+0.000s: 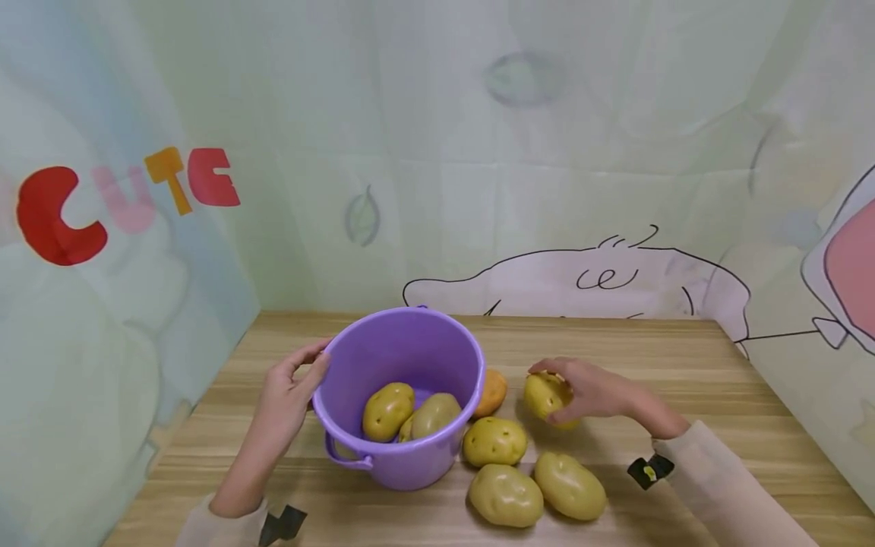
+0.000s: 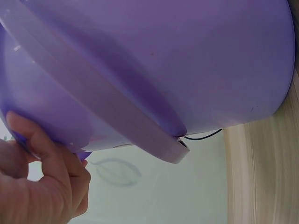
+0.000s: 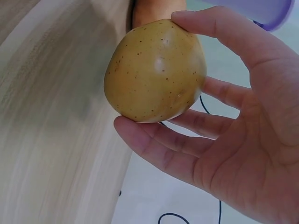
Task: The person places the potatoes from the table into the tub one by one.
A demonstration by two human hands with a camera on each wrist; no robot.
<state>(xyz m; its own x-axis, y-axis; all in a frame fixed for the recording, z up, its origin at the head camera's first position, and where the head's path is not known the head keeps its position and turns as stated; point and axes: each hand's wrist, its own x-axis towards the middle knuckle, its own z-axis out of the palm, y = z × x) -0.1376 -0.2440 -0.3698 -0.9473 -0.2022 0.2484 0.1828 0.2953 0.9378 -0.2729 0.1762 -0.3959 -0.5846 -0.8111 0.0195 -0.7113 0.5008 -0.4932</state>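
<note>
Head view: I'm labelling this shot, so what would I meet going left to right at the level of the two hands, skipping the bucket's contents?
Left hand → purple bucket → orange-brown rounded thing → yellow potato → right hand.

Your right hand [image 1: 596,390] holds a speckled yellow potato [image 3: 156,70]; your left hand [image 1: 285,396] grips a purple bucket [image 1: 410,465] by its rim.
Inside it you see two potatoes [image 1: 388,410] and part of a third [image 1: 406,430]; on the counter [image 1: 656,353] beside it lie three yellowish potatoes [image 1: 506,495] and one orange-brown potato [image 1: 494,393], partly hidden.
</note>
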